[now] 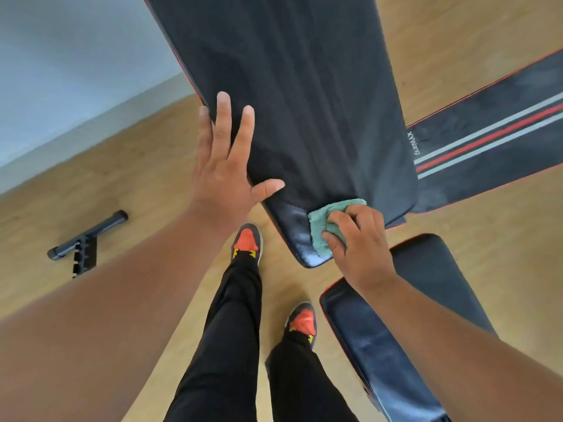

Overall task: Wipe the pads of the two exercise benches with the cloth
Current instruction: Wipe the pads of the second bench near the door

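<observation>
A long black back pad (298, 95) of the near bench runs from the top of the view down to the middle. My left hand (225, 159) lies flat on its left edge with straight fingers. My right hand (359, 239) grips a crumpled teal cloth (326, 226) and holds it against the pad's near end, which looks shiny. Below my right arm lies the black seat pad (365, 339) with a red edge. A second bench pad (493, 141), black with grey and red stripes, reaches out to the right.
The floor (128, 184) is light wood. A black tube-shaped bench part (85, 239) lies on it at the left. My feet in orange and black shoes (246, 242) stand between the pads. A pale wall (61, 71) fills the upper left.
</observation>
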